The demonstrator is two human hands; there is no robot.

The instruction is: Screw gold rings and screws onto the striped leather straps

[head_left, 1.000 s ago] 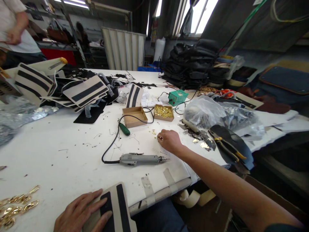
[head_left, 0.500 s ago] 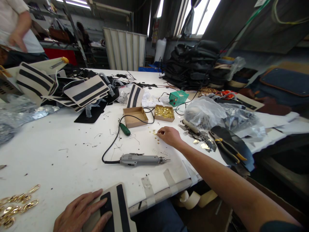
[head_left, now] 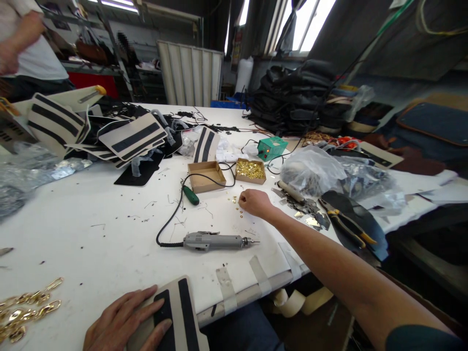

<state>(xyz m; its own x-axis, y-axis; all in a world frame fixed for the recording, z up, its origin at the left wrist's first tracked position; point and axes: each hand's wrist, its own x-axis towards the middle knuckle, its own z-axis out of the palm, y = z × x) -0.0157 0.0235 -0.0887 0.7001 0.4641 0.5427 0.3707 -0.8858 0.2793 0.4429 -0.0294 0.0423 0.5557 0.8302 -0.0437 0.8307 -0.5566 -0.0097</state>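
My left hand (head_left: 126,319) lies flat with fingers spread on a beige panel with black strips (head_left: 190,317) at the table's near edge. My right hand (head_left: 254,202) reaches to the middle of the white table, its fingers closed in a pinch. Whatever is between those fingertips is hidden. Beside them lie several small gold metal pieces (head_left: 235,200). Just behind stands a cardboard box of gold pieces (head_left: 263,179). Between my hands a grey electric screwdriver (head_left: 214,242) rests on the table, its bit pointing right.
A second cardboard box (head_left: 206,184) and a green-handled tool (head_left: 190,195) lie left of my right hand. Pliers (head_left: 347,224) are at right, gold chains (head_left: 29,312) at left. Striped panels (head_left: 135,136) are piled behind. A green power unit (head_left: 271,148) stands farther back. A person (head_left: 32,48) stands far left.
My right hand's fingers have curled in more tightly beside the small gold pieces. My left hand stays on the panel. The person at far left has shifted an arm.
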